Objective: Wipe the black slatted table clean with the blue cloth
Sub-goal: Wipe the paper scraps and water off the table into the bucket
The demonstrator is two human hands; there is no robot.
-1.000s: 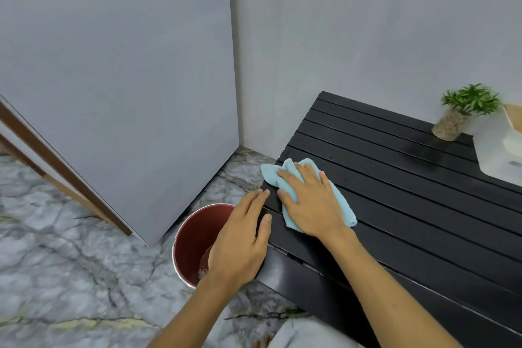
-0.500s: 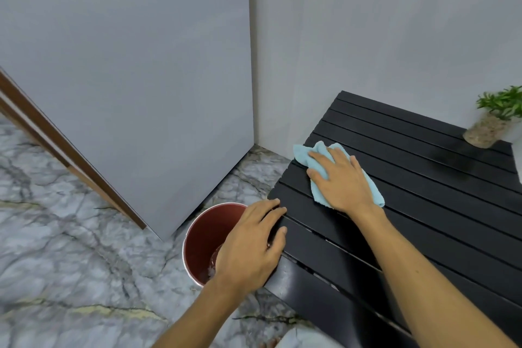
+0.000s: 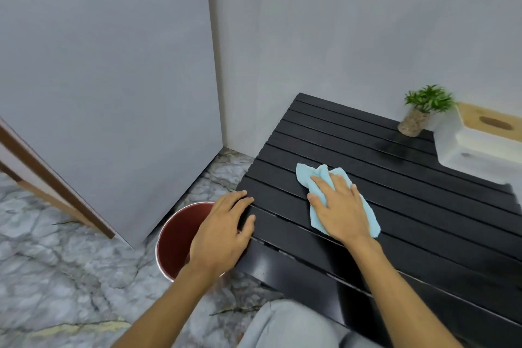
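The black slatted table point(image 3: 409, 206) fills the right half of the head view. A light blue cloth point(image 3: 316, 178) lies crumpled on its slats near the left end. My right hand point(image 3: 339, 206) presses flat on the cloth, fingers spread over it and covering its middle. My left hand point(image 3: 223, 232) rests palm down on the table's near left corner, fingers apart, holding nothing.
A dark red bucket point(image 3: 180, 237) stands on the marble floor beside the table's left corner, under my left wrist. A small potted plant point(image 3: 421, 110) and a white tissue box point(image 3: 480, 144) sit at the table's far right. Grey walls close the back and left.
My right hand has slid the cloth along the slats, away from the left edge and toward the table's middle. My left hand has stayed on the corner.
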